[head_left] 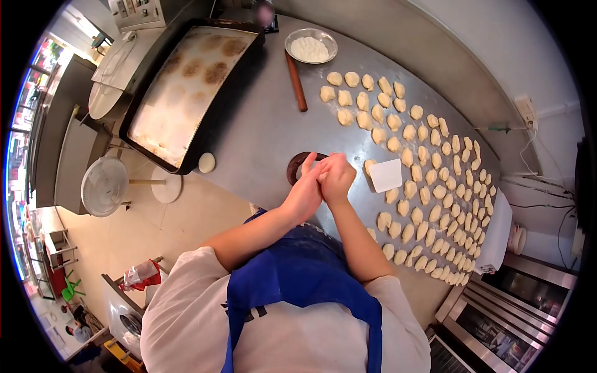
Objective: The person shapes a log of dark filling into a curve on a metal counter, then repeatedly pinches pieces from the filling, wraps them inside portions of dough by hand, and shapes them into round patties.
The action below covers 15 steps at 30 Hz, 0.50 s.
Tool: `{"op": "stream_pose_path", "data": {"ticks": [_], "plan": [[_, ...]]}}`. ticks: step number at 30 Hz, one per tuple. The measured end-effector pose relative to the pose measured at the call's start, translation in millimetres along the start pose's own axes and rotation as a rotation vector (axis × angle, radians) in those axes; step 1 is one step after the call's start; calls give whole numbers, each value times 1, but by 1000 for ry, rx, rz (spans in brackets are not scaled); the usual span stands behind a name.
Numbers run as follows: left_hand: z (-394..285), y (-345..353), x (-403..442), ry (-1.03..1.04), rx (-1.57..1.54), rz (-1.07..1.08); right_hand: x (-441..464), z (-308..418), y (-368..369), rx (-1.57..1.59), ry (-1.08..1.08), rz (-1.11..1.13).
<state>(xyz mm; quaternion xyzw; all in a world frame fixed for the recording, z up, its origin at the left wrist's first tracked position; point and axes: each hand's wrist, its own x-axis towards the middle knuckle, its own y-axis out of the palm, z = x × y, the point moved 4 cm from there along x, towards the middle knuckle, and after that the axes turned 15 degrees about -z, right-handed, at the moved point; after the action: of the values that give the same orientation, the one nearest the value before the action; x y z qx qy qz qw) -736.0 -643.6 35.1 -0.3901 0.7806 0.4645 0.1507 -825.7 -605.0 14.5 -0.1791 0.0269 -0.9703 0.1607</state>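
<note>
My left hand [303,194] and my right hand [336,176] meet over the near part of the steel table. The left thumb and fingers are partly spread, with some fingertips against the right hand. My right hand is curled; whatever it holds, if anything, is hidden. Just behind them lies a dark brown round object [294,168], partly covered by the hands. To the right, a white scraper [386,176] rests beside a piece of dough [370,166]. Many dough pieces [408,132] lie in rows across the right side.
A rolling pin [296,85] lies below a metal bowl of flour [311,46]. At the left stands a large black-rimmed tray [182,93], with a round white object [207,163] near its corner. Ovens [497,323] are at the lower right.
</note>
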Motion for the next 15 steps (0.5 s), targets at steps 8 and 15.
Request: {"op": "stream_pose_path", "data": {"ticks": [8, 15], "plan": [[18, -34, 24, -41, 102, 107, -6, 24, 12, 60, 174, 172], [-4, -36, 26, -97, 7, 106, 0, 33, 10, -267, -319, 226]]}}
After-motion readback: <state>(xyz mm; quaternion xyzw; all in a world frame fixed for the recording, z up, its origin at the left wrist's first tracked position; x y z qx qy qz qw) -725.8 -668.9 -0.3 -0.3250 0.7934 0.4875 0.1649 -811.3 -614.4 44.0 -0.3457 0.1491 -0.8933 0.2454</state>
